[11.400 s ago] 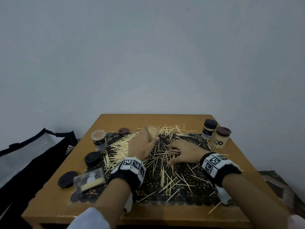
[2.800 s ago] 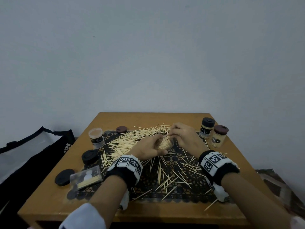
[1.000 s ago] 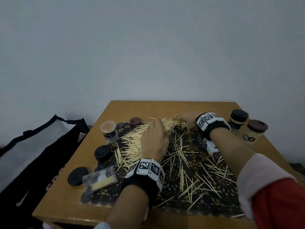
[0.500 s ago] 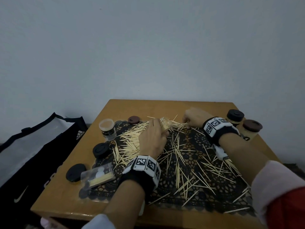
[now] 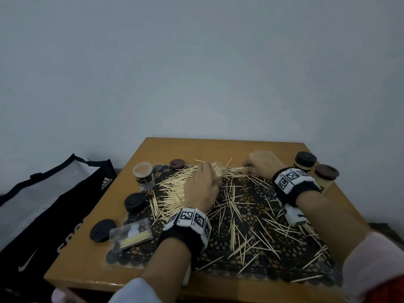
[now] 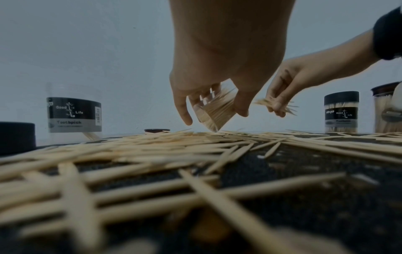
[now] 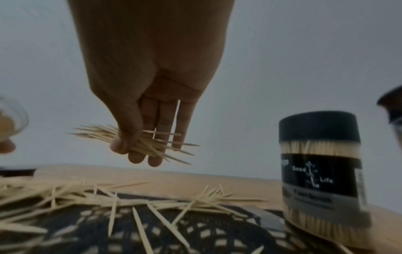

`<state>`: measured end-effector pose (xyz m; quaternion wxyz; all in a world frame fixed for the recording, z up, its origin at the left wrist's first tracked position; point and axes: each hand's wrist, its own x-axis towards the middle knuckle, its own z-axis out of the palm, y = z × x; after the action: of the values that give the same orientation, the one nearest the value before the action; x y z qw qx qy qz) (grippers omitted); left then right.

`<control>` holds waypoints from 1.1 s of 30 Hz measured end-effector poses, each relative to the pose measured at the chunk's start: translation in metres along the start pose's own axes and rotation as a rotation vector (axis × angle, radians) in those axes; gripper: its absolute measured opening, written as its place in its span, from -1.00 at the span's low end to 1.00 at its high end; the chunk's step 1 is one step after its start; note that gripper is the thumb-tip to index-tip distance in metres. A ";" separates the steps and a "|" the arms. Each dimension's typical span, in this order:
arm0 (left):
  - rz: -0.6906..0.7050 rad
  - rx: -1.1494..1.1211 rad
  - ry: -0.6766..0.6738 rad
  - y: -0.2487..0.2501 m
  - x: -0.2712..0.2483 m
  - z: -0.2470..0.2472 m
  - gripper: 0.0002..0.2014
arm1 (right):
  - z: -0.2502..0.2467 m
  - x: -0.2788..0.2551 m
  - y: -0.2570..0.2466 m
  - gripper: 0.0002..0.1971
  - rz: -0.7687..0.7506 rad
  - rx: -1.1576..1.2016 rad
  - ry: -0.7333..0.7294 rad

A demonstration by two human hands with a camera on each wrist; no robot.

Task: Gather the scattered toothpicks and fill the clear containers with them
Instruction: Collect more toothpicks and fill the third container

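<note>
Toothpicks [image 7: 139,141] lie bunched between the right hand's [image 7: 150,96] thumb and fingers [image 7: 161,123].

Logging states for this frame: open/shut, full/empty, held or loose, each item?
left hand: grips tilted container
tilted container: uncapped, part-filled
right hand: pinches toothpick bundle
toothpick bundle: held clear of mat
open jar: upright, uncapped, nearly empty
black-capped jar: capped, full
brown-capped jar: capped
loose toothpicks: scattered on mat

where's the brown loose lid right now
In the head view, the brown lid lies at the table's far left, between the open clear container and the left hand.
</note>
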<state>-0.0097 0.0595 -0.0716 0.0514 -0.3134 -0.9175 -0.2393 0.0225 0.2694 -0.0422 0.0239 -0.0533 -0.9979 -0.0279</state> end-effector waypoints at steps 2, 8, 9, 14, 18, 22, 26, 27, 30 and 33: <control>0.002 -0.002 0.004 0.000 0.000 0.000 -0.59 | -0.007 -0.003 0.003 -0.81 0.011 0.057 0.009; 0.009 -0.014 0.004 0.000 0.001 0.001 -0.56 | -0.030 -0.012 0.000 -0.85 -0.055 0.140 0.063; 0.011 -0.021 0.006 0.001 0.001 0.001 -0.56 | -0.033 -0.013 -0.003 -0.84 -0.081 0.102 0.059; 0.039 -0.049 -0.011 0.001 0.002 0.002 -0.50 | -0.040 -0.014 -0.015 -0.80 -0.151 0.016 0.066; 0.060 -0.046 -0.007 0.001 0.002 0.002 -0.50 | -0.047 -0.013 -0.024 -0.82 -0.193 0.006 0.033; 0.120 -0.056 -0.039 0.004 0.002 0.001 -0.46 | -0.050 -0.009 -0.030 -0.83 -0.213 -0.015 -0.002; 0.131 -0.075 -0.039 0.005 0.000 -0.001 -0.44 | -0.052 -0.008 -0.031 -0.79 -0.186 0.007 -0.045; 0.132 -0.081 -0.040 0.005 0.000 -0.002 -0.43 | -0.052 -0.008 -0.031 -0.78 -0.178 -0.003 -0.067; 0.122 -0.098 -0.049 0.006 -0.001 -0.002 -0.44 | -0.051 -0.007 -0.034 -0.75 -0.165 -0.002 -0.159; 0.103 -0.108 -0.061 0.007 -0.003 -0.004 -0.48 | -0.048 -0.005 -0.040 -0.77 -0.174 0.096 -0.243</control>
<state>-0.0036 0.0609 -0.0665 0.0184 -0.3695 -0.8871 -0.2759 0.0255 0.2268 0.0037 -0.0968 0.0314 -0.9945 0.0245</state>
